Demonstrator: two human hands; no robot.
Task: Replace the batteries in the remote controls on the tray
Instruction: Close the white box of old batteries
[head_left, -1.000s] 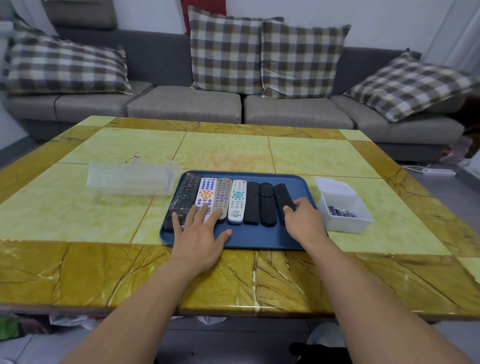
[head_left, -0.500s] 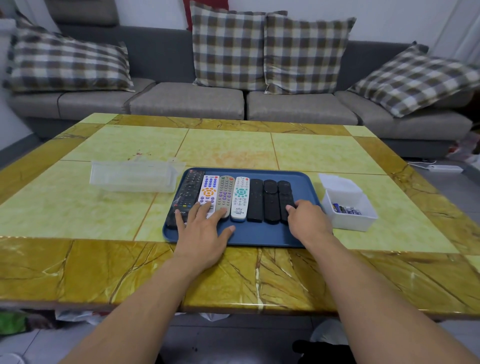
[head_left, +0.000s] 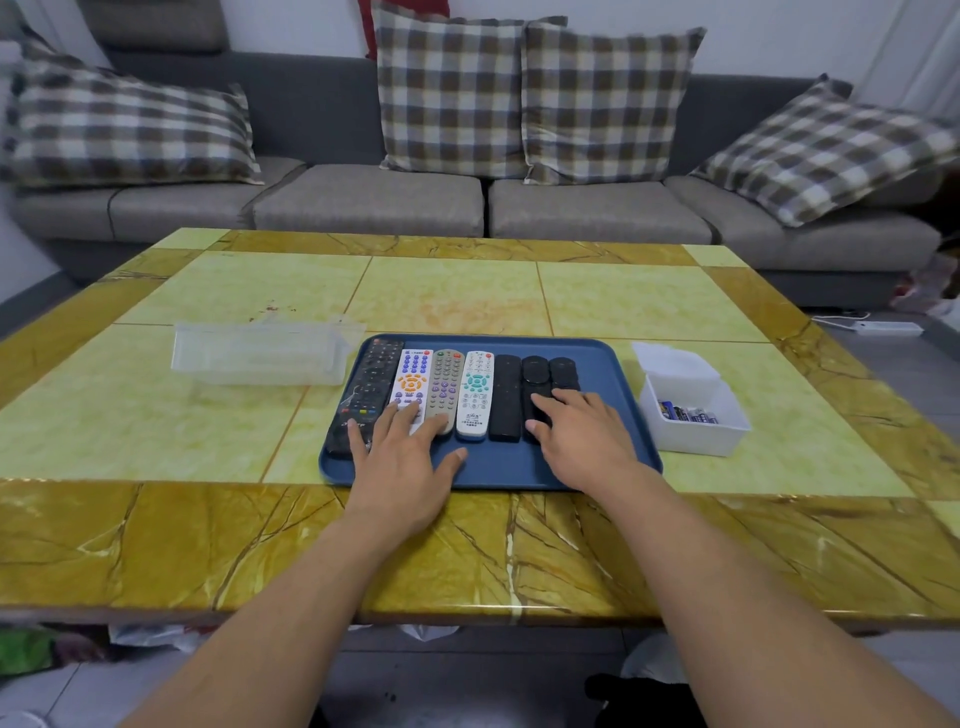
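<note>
- Seven remotes (head_left: 474, 395) lined up on the blue tray (head_left: 592, 358) on the desk (head_left: 156, 415)
- Left hand (head_left: 402, 467) flat on the tray's left remotes, grip loose
- Right hand (head_left: 584, 434) — fingers straight — on its right black remotes
- Batteries (head_left: 688, 414) in white box (head_left: 693, 441) right of tray

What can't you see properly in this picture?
- Head view: near ends of the two rightmost black remotes, covered by the right hand.
- Lower buttons of the orange-button remote, under the left hand.
- Labels on the batteries in the white bin: too small.
- Battery covers: remotes lie face up.
</note>
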